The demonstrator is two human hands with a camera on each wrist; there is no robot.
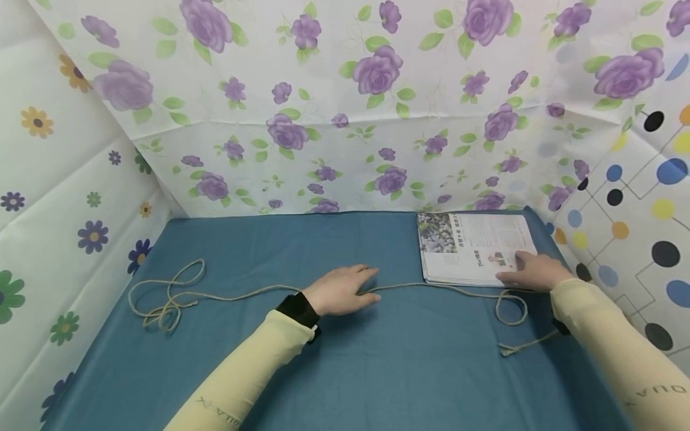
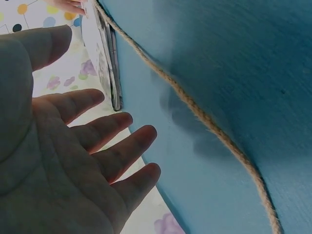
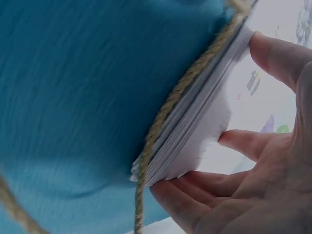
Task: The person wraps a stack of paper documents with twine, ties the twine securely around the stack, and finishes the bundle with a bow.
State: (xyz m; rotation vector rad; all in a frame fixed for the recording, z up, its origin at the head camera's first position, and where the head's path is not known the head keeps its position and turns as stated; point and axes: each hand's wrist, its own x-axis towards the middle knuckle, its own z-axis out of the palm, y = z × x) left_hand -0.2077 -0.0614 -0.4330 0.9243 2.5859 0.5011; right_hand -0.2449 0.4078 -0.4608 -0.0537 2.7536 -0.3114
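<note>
Blue cloth (image 1: 409, 365) bears stacked newspapers (image 1: 458, 263), rope (image 2: 189, 101) alongside.

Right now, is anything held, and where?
Left hand: nothing. Right hand touches the newspaper stack at its near right corner; whether it grips, I can't tell.

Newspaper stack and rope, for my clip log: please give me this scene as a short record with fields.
Newspaper stack: lies flat, far right of the cloth
Rope: runs along the stack's near edge, not tied round it; loosely looped toward each end
Left grip: fingers spread, above the rope
Right grip: touches the stack's near right corner
Blue cloth: under stack and rope
Flowered sheet: hangs behind
</note>
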